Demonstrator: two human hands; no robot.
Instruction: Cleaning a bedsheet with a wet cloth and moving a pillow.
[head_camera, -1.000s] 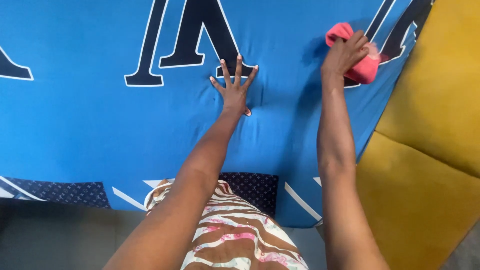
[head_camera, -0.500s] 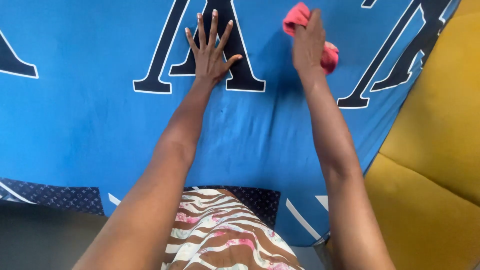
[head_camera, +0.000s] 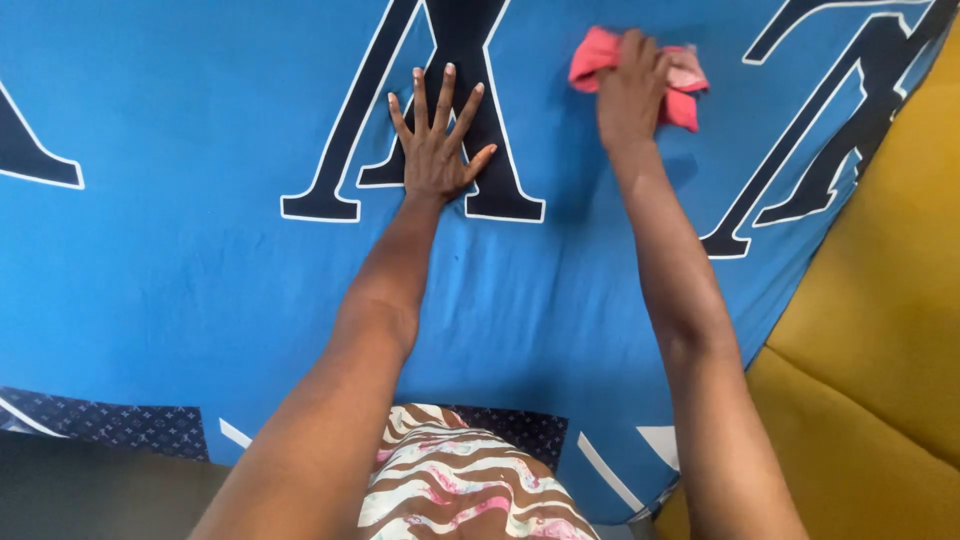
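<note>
Two hands were on the blue sheet at the moment of inspection. The right hand lay at about one o'clock in the head view, its fingers curled down and closed over a pink cloth. The cloth was bunched under the palm and showed at both sides of the hand, more of it at three o'clock than at nine. Cloth and hand pressed on plain blue fabric between two dark letters.

The left hand lay flat at about twelve o'clock, fingers spread apart, palm down on the middle letter. It held nothing. The cloth lay at two o'clock from this hand, near but not touching it.

Edges: the sheet's right edge ran diagonally from the upper right corner down toward five o'clock, where it met a yellow cushion. A second letter lay at three o'clock from the cloth, between it and that edge. The sheet's near edge, with a dark patterned border, ran along the bottom at seven o'clock, above a grey floor. The person's striped garment showed at six o'clock.

Open room: wide plain blue fabric extended at nine o'clock from the left hand, and between the forearms toward six o'clock. Room at three o'clock from the cloth was narrower, bounded by the cushion. How far the sheet ran beyond twelve o'clock could not be told.
</note>
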